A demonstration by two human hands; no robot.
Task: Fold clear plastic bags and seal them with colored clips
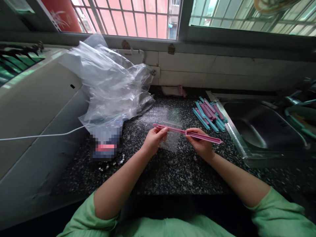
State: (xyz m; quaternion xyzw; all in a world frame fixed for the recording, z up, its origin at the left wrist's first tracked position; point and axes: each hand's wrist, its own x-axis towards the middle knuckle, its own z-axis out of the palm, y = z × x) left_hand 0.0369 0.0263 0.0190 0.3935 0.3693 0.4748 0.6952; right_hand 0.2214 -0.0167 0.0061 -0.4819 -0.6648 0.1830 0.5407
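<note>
A long pink bag clip (176,129) spans the space between my hands above the dark speckled counter. My left hand (153,140) pinches it near its left end, thumb on top. Around its middle my right hand (201,144) is closed, and the clip's right part reaches out past the fingers. A small clear plastic bag (172,143) shows under the clip by my left fingers; I cannot tell whether it is held or lies on the counter. Right of it lies a heap of teal and pink bag clips (209,113).
Large clear plastic bags (111,85) are piled at the back left. A pixelated object (106,148) and small shiny bits (122,160) lie before them. A white cable (49,135) runs in from the left. The steel sink (261,121) is at right, and a pink packet (174,91) lies by the wall.
</note>
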